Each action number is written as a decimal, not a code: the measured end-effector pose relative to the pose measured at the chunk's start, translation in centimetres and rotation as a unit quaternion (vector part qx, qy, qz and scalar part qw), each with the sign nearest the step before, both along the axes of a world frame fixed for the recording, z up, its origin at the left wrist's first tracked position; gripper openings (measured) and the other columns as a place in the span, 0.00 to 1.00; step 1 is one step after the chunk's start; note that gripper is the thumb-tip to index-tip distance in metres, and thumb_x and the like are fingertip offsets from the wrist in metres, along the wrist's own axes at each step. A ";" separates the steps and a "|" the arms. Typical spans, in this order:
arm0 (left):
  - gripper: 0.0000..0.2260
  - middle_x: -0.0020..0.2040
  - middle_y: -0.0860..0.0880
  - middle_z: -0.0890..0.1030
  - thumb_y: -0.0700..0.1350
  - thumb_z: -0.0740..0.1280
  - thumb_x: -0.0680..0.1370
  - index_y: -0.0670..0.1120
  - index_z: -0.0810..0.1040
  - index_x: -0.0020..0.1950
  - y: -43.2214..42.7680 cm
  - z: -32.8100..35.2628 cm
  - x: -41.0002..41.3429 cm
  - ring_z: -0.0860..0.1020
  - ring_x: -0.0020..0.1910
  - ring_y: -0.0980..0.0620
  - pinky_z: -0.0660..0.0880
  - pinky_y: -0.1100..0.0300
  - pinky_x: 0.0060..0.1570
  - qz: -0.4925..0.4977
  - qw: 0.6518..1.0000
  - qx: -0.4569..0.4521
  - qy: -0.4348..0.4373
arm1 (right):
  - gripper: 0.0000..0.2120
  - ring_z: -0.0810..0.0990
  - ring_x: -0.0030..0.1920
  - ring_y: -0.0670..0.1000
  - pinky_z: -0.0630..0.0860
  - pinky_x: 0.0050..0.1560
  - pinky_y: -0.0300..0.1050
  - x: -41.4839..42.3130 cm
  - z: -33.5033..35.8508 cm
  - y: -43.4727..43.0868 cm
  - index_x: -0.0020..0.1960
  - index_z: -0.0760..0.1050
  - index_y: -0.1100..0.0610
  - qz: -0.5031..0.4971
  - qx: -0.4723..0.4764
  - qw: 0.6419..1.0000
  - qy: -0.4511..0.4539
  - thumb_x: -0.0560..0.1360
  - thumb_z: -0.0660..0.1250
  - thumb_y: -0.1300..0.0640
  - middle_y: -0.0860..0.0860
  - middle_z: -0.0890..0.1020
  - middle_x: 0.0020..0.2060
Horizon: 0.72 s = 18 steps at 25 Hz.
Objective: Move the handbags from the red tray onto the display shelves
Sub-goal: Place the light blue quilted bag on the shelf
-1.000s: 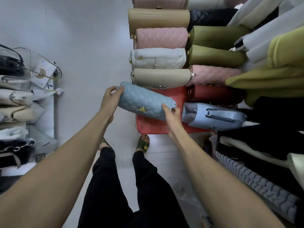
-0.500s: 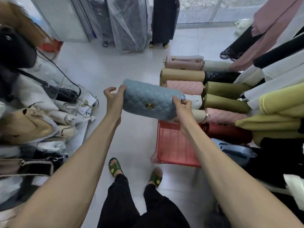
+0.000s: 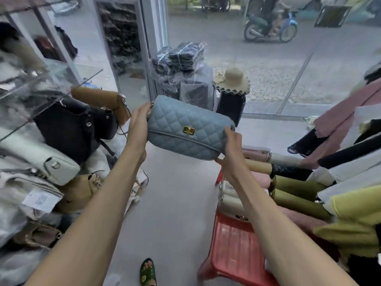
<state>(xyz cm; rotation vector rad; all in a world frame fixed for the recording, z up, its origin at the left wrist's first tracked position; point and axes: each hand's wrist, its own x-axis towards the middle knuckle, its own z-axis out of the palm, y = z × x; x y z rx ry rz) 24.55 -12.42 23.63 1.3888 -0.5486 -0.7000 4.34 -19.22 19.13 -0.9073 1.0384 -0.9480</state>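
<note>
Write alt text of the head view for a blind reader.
The left hand and right hand grip the ends of a light blue quilted handbag in mid-air. Crowded glass display shelves stand at left; the red tray lies lower right.

I have both bare arms stretched forward, rising from the bottom corners of the frame and drawing closer toward its centre. My left hand [image 3: 137, 129] sits just left of centre, palm turned inward, fingers curled over the top of the left end of the blue quilted handbag [image 3: 189, 129]. My right hand [image 3: 231, 155] is right of centre and somewhat lower, fingers wrapped over the bag's lower right corner, thumb tucked beneath it. The hands are well apart.
</note>
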 end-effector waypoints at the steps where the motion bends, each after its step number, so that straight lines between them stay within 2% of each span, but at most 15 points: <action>1: 0.09 0.54 0.54 0.81 0.58 0.62 0.81 0.56 0.77 0.55 0.5 0.0 -0.1 0.78 0.45 0.59 0.72 0.57 0.42 -0.004 1.000 0.000 0.014 | 0.17 0.79 0.60 0.48 0.79 0.57 0.54 0.2 0.0 0.0 0.66 0.68 0.47 0.004 -0.003 1.000 -0.003 0.81 0.60 0.41 0.47 0.78 0.62; 3: 0.18 0.54 0.53 0.83 0.63 0.64 0.75 0.54 0.79 0.59 1.4 0.3 0.2 0.80 0.49 0.55 0.74 0.56 0.45 -0.007 0.999 0.004 0.034 | 0.22 0.79 0.61 0.47 0.79 0.57 0.54 0.6 0.2 -0.2 0.67 0.70 0.43 0.005 -0.009 1.000 -0.007 0.78 0.59 0.34 0.45 0.79 0.64; 5: 0.26 0.53 0.53 0.84 0.66 0.65 0.70 0.52 0.78 0.61 3.0 2.5 0.8 0.80 0.50 0.55 0.74 0.52 0.48 0.009 0.999 -0.004 0.044 | 0.32 0.77 0.65 0.49 0.77 0.64 0.60 1.7 2.8 -0.3 0.68 0.72 0.38 0.026 -0.045 0.999 -0.009 0.70 0.59 0.23 0.45 0.77 0.67; 7: 0.17 0.47 0.54 0.82 0.62 0.64 0.76 0.52 0.77 0.58 3.9 4.6 2.0 0.78 0.45 0.56 0.73 0.53 0.47 0.041 0.997 -0.026 0.054 | 0.39 0.78 0.66 0.52 0.74 0.67 0.63 3.2 5.3 -0.9 0.67 0.74 0.34 0.046 -0.073 0.996 -0.021 0.62 0.59 0.16 0.46 0.78 0.68; 8: 0.14 0.46 0.54 0.81 0.60 0.61 0.80 0.52 0.76 0.57 4.5 5.4 2.5 0.77 0.44 0.56 0.73 0.54 0.47 0.052 0.996 -0.038 0.054 | 0.39 0.79 0.66 0.53 0.75 0.67 0.62 3.9 6.6 -0.8 0.67 0.75 0.34 0.063 -0.086 0.994 -0.036 0.63 0.59 0.17 0.46 0.79 0.67; 11: 0.14 0.44 0.54 0.81 0.59 0.58 0.83 0.51 0.77 0.57 6.5 7.7 3.6 0.77 0.44 0.56 0.74 0.54 0.46 0.067 0.996 -0.058 0.033 | 0.34 0.81 0.65 0.51 0.78 0.64 0.59 5.6 9.4 0.8 0.71 0.72 0.39 0.105 -0.127 0.982 -0.090 0.71 0.58 0.23 0.47 0.81 0.66; 15: 0.14 0.31 0.60 0.81 0.59 0.57 0.83 0.55 0.78 0.49 9.4 11.3 6.5 0.77 0.30 0.64 0.70 0.56 0.41 0.096 0.992 -0.078 -0.009 | 0.37 0.80 0.65 0.50 0.77 0.65 0.61 8.9 12.3 2.8 0.71 0.72 0.39 0.146 -0.165 0.971 -0.089 0.68 0.59 0.21 0.47 0.81 0.66; 16: 0.14 0.32 0.60 0.81 0.59 0.57 0.83 0.55 0.79 0.50 10.1 11.9 7.4 0.77 0.30 0.64 0.70 0.56 0.40 0.104 0.991 -0.087 -0.016 | 0.36 0.80 0.65 0.50 0.77 0.66 0.61 9.8 13.0 3.4 0.71 0.72 0.39 0.157 -0.172 0.969 -0.085 0.68 0.58 0.22 0.46 0.81 0.65; 18: 0.17 0.40 0.57 0.82 0.61 0.58 0.82 0.52 0.78 0.61 11.4 13.0 9.0 0.77 0.34 0.61 0.71 0.58 0.38 0.119 0.988 -0.100 -0.012 | 0.33 0.80 0.66 0.49 0.76 0.68 0.60 11.5 14.4 4.4 0.70 0.73 0.39 0.167 -0.184 0.964 -0.090 0.72 0.58 0.23 0.46 0.81 0.65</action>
